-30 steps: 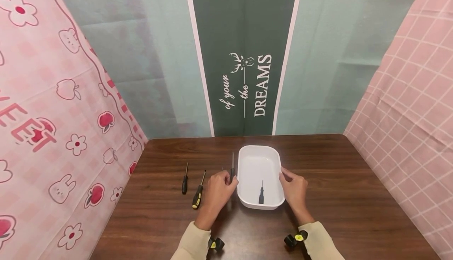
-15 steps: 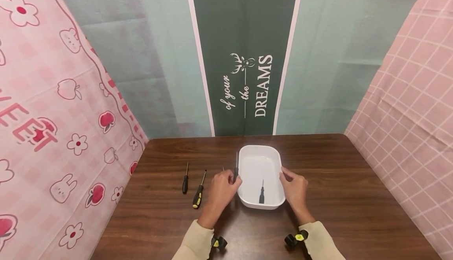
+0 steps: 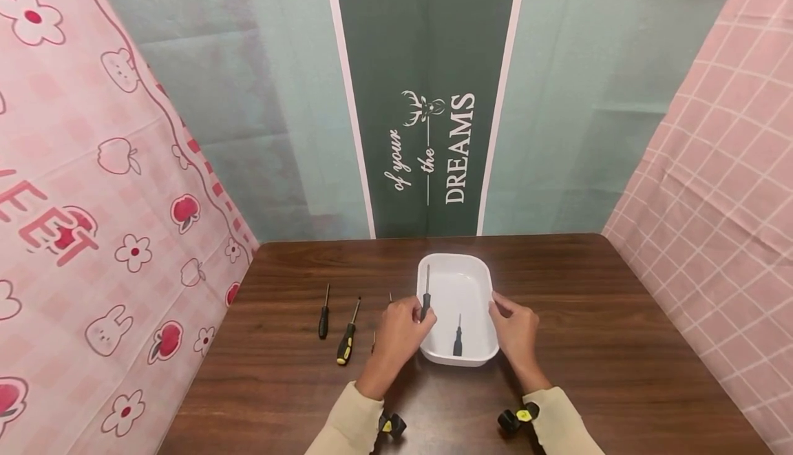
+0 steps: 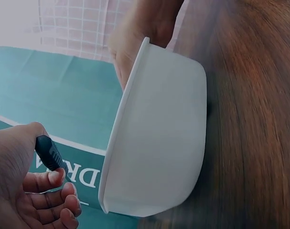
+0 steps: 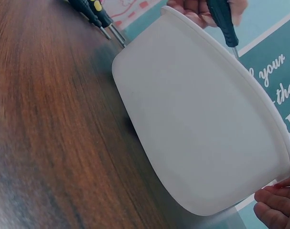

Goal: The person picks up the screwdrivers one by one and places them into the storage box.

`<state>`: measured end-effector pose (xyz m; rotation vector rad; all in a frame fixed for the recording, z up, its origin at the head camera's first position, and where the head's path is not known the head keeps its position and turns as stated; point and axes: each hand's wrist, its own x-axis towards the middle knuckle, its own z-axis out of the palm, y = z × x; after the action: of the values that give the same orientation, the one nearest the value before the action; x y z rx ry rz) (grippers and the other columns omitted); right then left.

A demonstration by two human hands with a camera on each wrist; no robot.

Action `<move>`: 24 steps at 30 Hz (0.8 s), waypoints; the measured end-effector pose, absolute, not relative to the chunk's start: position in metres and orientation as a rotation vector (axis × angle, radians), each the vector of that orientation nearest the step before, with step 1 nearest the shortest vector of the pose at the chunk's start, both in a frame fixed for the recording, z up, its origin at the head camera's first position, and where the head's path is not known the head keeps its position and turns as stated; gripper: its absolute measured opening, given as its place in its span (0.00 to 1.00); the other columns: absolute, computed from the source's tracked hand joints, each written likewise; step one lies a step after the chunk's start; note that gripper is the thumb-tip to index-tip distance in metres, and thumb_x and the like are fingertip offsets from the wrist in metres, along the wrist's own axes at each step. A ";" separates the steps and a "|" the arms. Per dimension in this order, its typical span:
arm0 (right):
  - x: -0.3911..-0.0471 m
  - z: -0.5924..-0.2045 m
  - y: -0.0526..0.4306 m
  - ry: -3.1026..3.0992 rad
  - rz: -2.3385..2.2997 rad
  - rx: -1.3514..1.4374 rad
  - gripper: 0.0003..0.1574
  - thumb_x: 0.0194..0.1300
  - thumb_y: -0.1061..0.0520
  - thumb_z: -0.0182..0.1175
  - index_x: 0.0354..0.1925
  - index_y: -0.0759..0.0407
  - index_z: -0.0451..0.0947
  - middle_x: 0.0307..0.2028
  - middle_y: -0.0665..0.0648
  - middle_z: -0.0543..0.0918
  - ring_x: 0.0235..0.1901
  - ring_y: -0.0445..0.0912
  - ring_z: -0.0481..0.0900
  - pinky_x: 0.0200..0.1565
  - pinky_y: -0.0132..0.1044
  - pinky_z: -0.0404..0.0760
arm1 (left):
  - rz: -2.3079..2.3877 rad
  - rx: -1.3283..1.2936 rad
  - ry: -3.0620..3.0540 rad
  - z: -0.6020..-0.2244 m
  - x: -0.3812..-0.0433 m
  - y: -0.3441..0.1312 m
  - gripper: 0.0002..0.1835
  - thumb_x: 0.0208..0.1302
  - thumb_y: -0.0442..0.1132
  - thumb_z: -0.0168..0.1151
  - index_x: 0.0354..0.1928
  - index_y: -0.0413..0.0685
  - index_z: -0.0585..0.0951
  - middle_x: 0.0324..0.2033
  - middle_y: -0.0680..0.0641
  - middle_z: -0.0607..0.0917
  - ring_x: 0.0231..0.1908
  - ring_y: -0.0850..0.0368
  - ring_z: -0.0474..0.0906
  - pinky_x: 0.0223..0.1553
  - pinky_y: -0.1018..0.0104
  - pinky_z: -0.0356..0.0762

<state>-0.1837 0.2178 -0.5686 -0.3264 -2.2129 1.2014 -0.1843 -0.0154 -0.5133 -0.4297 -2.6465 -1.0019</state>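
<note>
My left hand (image 3: 399,331) pinches a dark-handled screwdriver (image 3: 426,297) by its handle, over the left rim of a white rectangular tray (image 3: 458,286). In the left wrist view the screwdriver (image 4: 49,153) sits between thumb and fingers, with the shank pointing away from the palm. A shorter black screwdriver (image 3: 458,343) lies inside the tray near its front end. On the opposite side, my right hand (image 3: 517,327) grips the tray's right rim between thumb and fingers. The right wrist view shows those fingers (image 5: 271,212) at the tray's edge.
Left of the tray, a black screwdriver (image 3: 323,321) and a black-and-yellow screwdriver (image 3: 346,345) lie on the brown wooden table (image 3: 272,386). A thin metal tip (image 3: 390,297) shows just behind my left hand; the rest of it is hidden. Printed cloths hang around the table.
My left hand has moved right with the screwdriver, from beside the tray to over its left rim. The right hand and the tray have stayed in place.
</note>
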 end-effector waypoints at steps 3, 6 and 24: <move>-0.184 -0.569 0.218 -2.207 1.200 -0.322 0.14 0.60 0.64 0.70 0.46 0.64 0.88 0.45 0.65 0.86 0.50 0.61 0.84 0.49 0.56 0.80 | -0.995 -0.446 -2.656 -0.511 -0.184 -0.011 0.17 0.65 0.47 0.63 0.21 0.54 0.72 0.17 0.57 0.69 0.20 0.64 0.65 0.22 0.71 0.64; -0.185 -0.569 0.219 -2.205 1.202 -0.317 0.14 0.60 0.65 0.70 0.46 0.64 0.88 0.44 0.65 0.86 0.51 0.62 0.84 0.50 0.56 0.79 | -0.987 -0.456 -2.668 -0.508 -0.184 -0.007 0.17 0.65 0.48 0.63 0.21 0.54 0.72 0.17 0.57 0.69 0.20 0.64 0.65 0.23 0.71 0.64; -0.183 -0.568 0.217 -2.213 1.190 -0.303 0.14 0.60 0.65 0.70 0.46 0.64 0.88 0.44 0.65 0.86 0.49 0.60 0.85 0.46 0.55 0.81 | -0.987 -0.545 -2.706 -0.517 -0.185 0.009 0.19 0.65 0.46 0.62 0.18 0.53 0.70 0.15 0.57 0.67 0.19 0.64 0.64 0.23 0.72 0.62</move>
<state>-0.1832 0.2172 -0.5677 -0.3030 -2.2127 1.1899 -0.1853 0.0090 -0.5167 -0.5452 -2.7060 -0.9866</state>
